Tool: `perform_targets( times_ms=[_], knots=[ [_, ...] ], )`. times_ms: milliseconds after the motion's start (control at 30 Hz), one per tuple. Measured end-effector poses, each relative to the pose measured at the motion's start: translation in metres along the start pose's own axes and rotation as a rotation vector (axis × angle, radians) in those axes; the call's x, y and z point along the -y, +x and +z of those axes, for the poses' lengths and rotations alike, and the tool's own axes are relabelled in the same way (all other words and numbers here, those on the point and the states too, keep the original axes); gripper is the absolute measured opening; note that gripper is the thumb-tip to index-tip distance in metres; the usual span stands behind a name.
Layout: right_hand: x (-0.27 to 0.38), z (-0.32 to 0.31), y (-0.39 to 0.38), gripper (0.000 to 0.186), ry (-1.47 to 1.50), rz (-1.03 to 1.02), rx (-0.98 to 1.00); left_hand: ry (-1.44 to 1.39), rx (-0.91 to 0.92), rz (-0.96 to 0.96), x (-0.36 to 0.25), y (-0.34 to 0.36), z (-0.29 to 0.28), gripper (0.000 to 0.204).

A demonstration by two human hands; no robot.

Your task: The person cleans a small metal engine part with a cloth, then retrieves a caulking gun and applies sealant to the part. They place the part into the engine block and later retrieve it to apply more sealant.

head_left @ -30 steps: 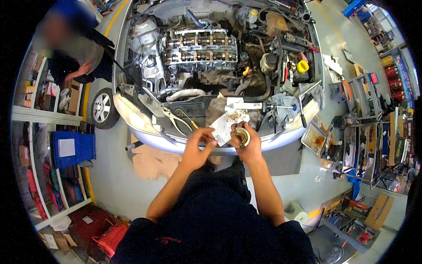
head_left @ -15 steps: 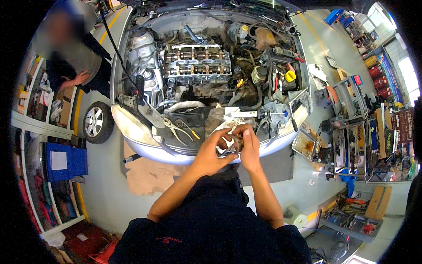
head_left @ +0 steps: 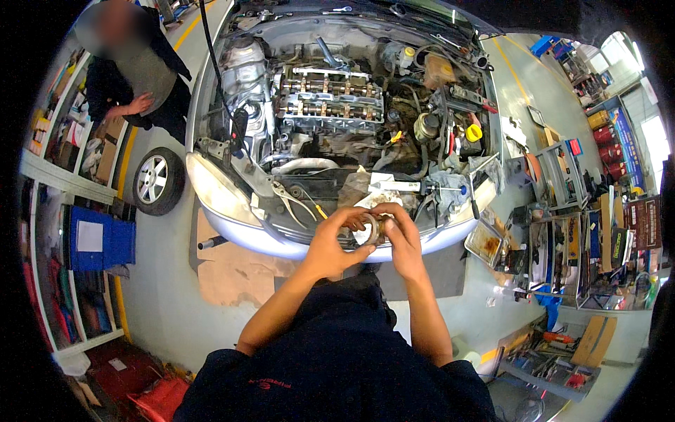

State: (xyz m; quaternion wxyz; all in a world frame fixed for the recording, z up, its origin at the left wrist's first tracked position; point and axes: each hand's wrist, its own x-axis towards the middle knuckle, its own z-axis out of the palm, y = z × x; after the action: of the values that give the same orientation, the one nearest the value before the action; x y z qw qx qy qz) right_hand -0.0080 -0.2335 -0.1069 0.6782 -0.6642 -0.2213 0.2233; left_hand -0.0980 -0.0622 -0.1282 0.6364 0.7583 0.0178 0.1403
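Both of my hands are over the car's front edge, curled round a small brownish metal part with a ring-shaped rim [head_left: 373, 230]. My left hand [head_left: 332, 243] has its thumb beneath the part and its fingers over it. From the other side my right hand [head_left: 403, 245] grips the part with bent fingers; its exact kind is partly hidden by them. Just beyond lies a white and silver tool [head_left: 397, 184] on a rag. Pliers with pale handles [head_left: 294, 204] and a yellow-handled screwdriver [head_left: 320, 210] rest to the left of my hands.
An open engine bay lies ahead, its camshafts [head_left: 330, 98] exposed. A T-handled tool [head_left: 474, 200] leans at the right headlight. At far left a person [head_left: 137, 77] stands by a wheel [head_left: 159, 181]. Shelves and a drip tray [head_left: 484, 240] are on the right.
The view has shifted a little, so the engine bay sits further right. Between my hands the metal part is turned, and its round rim now shows. The hands stay close together.
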Motion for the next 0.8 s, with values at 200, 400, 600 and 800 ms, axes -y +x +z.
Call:
perform_targets(
  times_ms=[200,400,600,800],
  knots=[
    [-0.003,-0.004,-0.015,0.04,-0.044,-0.105,0.044,-0.214,-0.017,-0.127,0.009,-0.008,0.004,0.069],
    [-0.014,-0.004,-0.027,0.039,-0.038,-0.04,-0.146,-0.285,0.0,-0.156,0.001,-0.008,0.017,0.062],
    [-0.02,0.002,-0.024,0.048,0.269,-0.007,-0.318,-0.179,-0.041,-0.171,-0.01,-0.003,0.026,0.046],
    [-0.013,0.002,-0.019,0.045,0.523,0.117,-0.359,-0.034,-0.089,-0.115,-0.02,0.007,0.033,0.036]
  ],
)
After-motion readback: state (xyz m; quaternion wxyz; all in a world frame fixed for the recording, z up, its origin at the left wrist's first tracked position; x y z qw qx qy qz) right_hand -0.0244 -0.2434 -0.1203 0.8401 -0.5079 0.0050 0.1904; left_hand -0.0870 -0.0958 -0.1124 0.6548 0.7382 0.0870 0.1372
